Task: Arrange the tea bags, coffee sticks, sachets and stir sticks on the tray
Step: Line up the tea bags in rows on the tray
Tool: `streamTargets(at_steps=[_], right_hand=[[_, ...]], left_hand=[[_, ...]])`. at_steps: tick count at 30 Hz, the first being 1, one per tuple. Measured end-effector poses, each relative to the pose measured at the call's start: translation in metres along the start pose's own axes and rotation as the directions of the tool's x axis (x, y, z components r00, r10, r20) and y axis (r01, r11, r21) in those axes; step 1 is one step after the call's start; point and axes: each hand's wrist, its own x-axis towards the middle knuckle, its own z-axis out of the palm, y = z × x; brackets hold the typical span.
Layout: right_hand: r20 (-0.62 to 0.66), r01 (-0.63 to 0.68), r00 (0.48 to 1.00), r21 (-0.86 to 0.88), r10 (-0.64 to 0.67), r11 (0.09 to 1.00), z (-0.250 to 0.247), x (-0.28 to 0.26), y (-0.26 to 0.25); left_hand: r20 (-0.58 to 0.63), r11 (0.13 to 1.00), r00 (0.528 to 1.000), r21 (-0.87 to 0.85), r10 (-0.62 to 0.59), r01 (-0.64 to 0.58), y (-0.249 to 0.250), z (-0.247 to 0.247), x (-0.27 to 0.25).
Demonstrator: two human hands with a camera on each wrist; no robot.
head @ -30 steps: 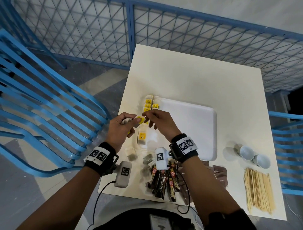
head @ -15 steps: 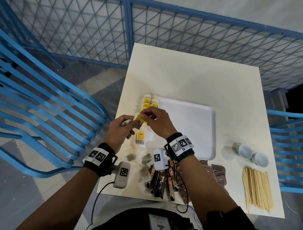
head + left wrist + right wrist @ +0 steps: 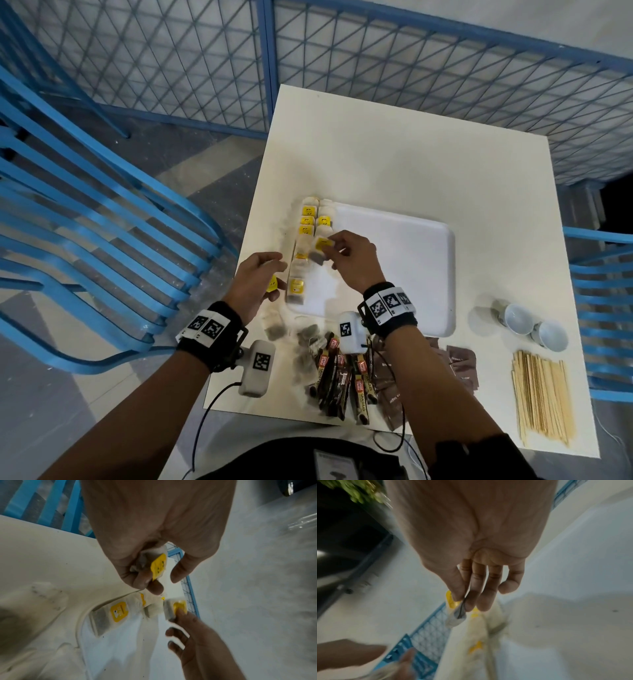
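Tea bags are being laid in rows along the left edge of the white tray (image 3: 411, 260). Right hand (image 3: 352, 260) pinches one tea bag (image 3: 322, 248) by thumb and fingers, just above the second row, which looks like its landing spot; lowering it flat beside its neighbours comes next. Left hand (image 3: 255, 284), at the tray's left rim, curls around a spare bag (image 3: 154, 565). Each bag is pale, soft paper with a yellow tag.

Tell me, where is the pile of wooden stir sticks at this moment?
In the head view, the stir sticks lie on the table at its near right corner, off the tray, just in front of the two white cups.
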Motion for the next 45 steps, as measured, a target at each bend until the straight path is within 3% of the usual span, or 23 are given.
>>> streamTargets(at_steps=[3,12,21,28,42,45], right_hand=[[-0.014,-0.044,0.999,-0.09,0.043,0.995,-0.001,0.012,0.021],[0.019,-0.08,0.996,-0.286,0.089,0.955,0.017,0.031,0.034],[-0.077,-0.13,0.99,-0.165,0.119,0.978,0.023,0.032,0.029],[-0.143,-0.179,0.974,0.001,0.177,0.984,0.023,0.026,0.028],[-0.138,-0.2,0.971,-0.032,0.194,0.979,0.02,0.028,0.019],[-0.197,-0.192,0.962,0.018,0.192,0.981,0.019,0.023,0.016]], left_hand=[[0.009,0.996,0.999,-0.071,-0.054,0.054,0.002,-0.002,0.005],[0.041,0.999,0.999,0.041,-0.016,0.015,0.004,-0.009,0.008],[0.044,1.0,0.999,0.002,-0.023,0.023,0.006,-0.01,0.009],[0.119,0.998,0.991,0.003,-0.056,0.056,0.005,-0.011,0.008],[0.104,1.0,0.994,0.0,0.031,-0.031,-0.002,-0.013,0.01],[0.115,0.997,0.991,0.021,0.066,-0.068,-0.003,-0.013,0.011]])
